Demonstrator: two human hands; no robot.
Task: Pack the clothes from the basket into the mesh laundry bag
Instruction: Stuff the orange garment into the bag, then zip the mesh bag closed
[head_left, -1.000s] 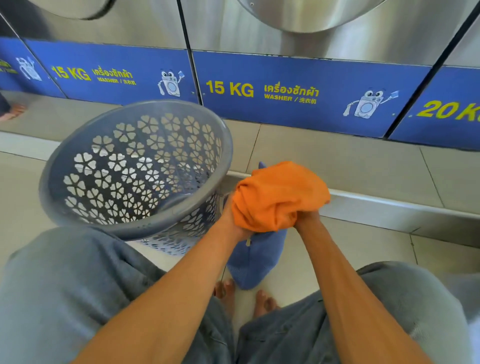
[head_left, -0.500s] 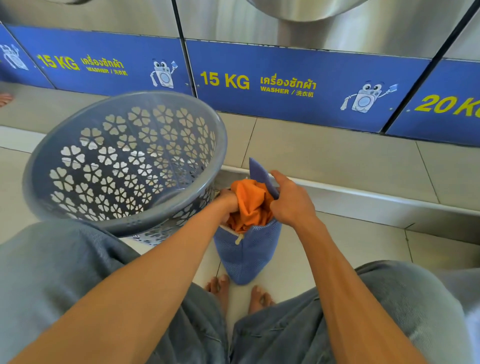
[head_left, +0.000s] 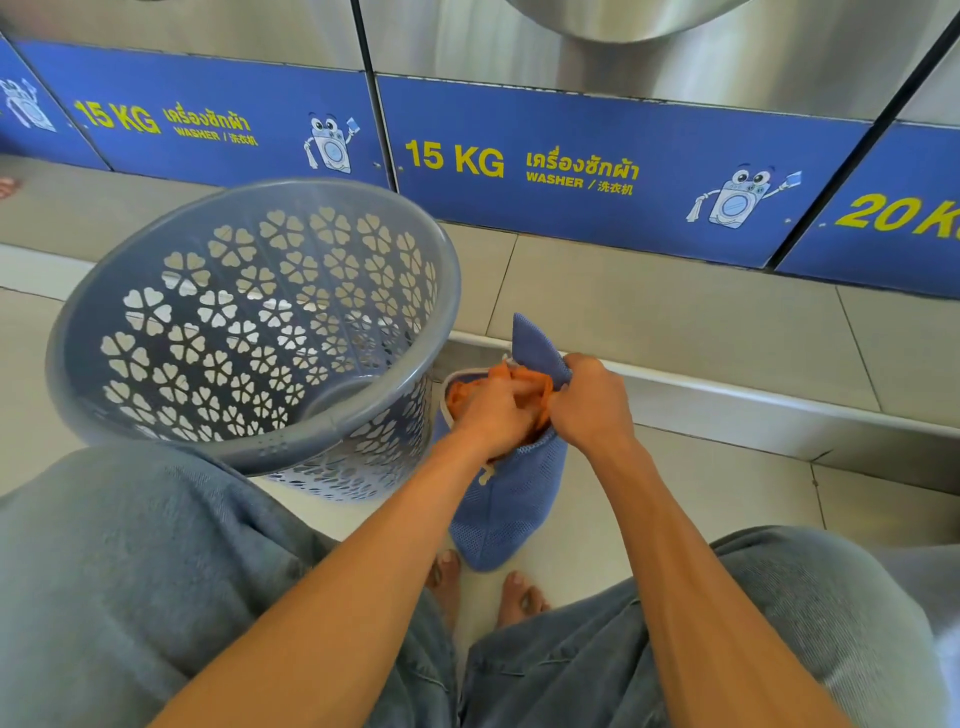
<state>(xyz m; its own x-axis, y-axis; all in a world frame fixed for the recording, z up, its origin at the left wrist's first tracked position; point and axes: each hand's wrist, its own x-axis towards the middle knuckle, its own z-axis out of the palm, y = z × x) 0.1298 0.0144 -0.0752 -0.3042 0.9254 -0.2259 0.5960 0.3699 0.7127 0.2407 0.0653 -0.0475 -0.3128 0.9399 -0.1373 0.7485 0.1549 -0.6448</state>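
Observation:
A blue mesh laundry bag (head_left: 506, 514) stands on the floor between my knees, its mouth open upward. An orange cloth (head_left: 460, 391) sits in the bag's mouth, mostly inside. My left hand (head_left: 491, 415) presses down on the orange cloth with curled fingers. My right hand (head_left: 592, 402) grips the bag's far rim, where a blue flap sticks up. The grey plastic basket (head_left: 260, 452) with flower-shaped holes stands tilted at the left, touching the bag; no clothes show inside it.
Washing machines with blue panels (head_left: 597, 166) line the back on a raised tiled step (head_left: 675, 322). A metal edge (head_left: 753, 400) runs along the step's front. My bare feet (head_left: 514, 597) rest on the floor tile under the bag. My knees in grey trousers fill the lower corners.
The orange cloth went from held above the bag to pushed down inside its mouth. My left hand moved down onto it; my right hand shifted to gripping the bag's rim.

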